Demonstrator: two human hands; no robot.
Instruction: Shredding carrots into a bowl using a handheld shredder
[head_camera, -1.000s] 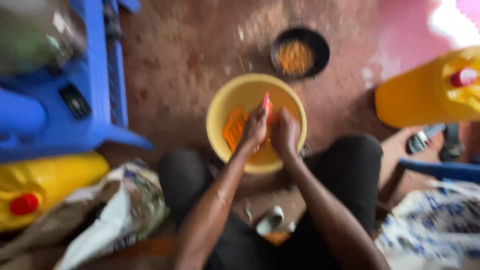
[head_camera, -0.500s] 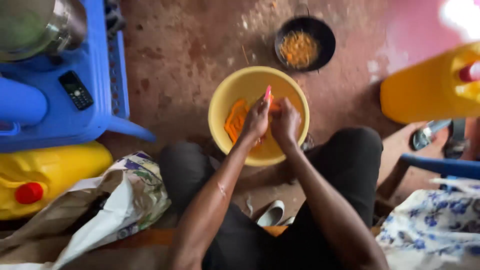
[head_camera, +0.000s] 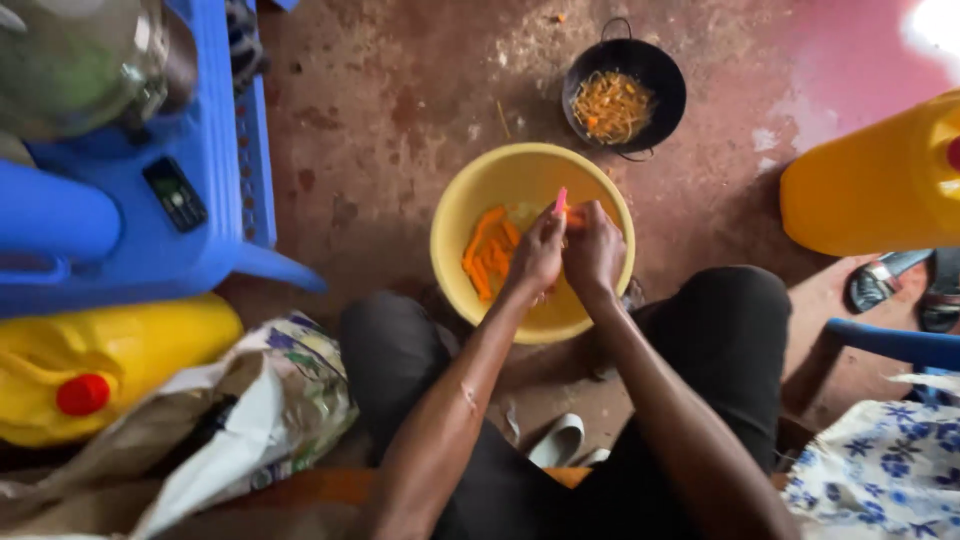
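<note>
The floor (head_camera: 400, 110) is rough, reddish-brown concrete, blotched with darker stains and pale scuffs. Toward one o'clock it turns a smoother pinkish red, and a bright patch of light (head_camera: 935, 25) glares at the top right corner. At nine to eleven o'clock stands a blue plastic chair (head_camera: 215, 190), its leg reaching onto the bare floor. At three o'clock a blue bar of other furniture (head_camera: 895, 342) crosses the edge, and a flowered cloth (head_camera: 885, 470) lies at four o'clock.
</note>
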